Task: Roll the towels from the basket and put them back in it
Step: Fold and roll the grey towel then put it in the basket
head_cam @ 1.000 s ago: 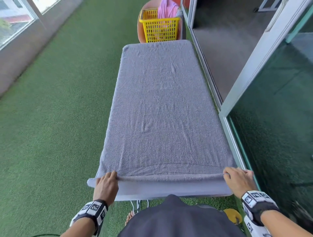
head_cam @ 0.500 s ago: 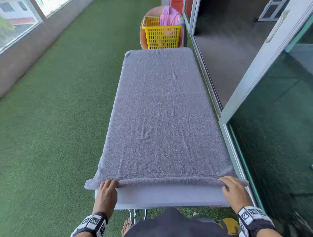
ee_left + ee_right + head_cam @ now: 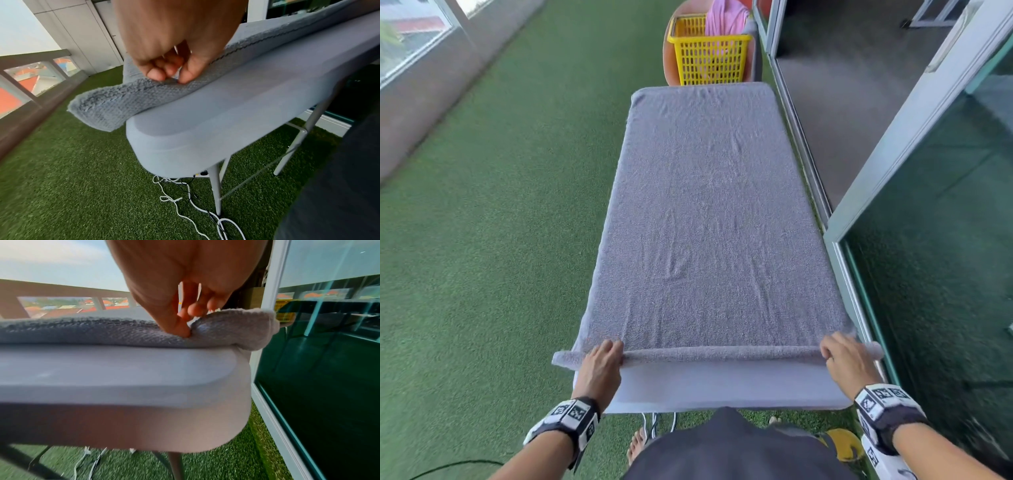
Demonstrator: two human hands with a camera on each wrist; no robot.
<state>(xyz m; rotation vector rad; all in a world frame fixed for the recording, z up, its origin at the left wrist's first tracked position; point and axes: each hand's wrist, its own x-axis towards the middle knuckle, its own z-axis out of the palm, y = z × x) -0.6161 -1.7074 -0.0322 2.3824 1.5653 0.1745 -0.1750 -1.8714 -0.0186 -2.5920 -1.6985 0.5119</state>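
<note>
A grey towel point(image 3: 709, 219) lies spread flat along a long grey table point(image 3: 722, 387). Its near edge is turned over into a thin roll point(image 3: 722, 353) across the table's width. My left hand point(image 3: 602, 359) grips the roll's left end, and in the left wrist view its fingers point(image 3: 156, 74) and thumb pinch the fabric point(image 3: 123, 100). My right hand point(image 3: 842, 356) grips the right end; the right wrist view shows the thumb pressed into the rolled towel point(image 3: 226, 327). A yellow basket point(image 3: 709, 54) with a pink towel point(image 3: 726, 19) in it stands beyond the table's far end.
Green artificial turf point(image 3: 500, 205) covers the floor on the left. A sliding glass door frame point(image 3: 893, 154) runs close along the table's right side. White cables point(image 3: 185, 203) lie on the turf under the table. The table's legs point(image 3: 218, 186) stand near my feet.
Both hands have pushed the near edge forward, so the fold has tightened into a thin roll and more bare table shows in front of it.
</note>
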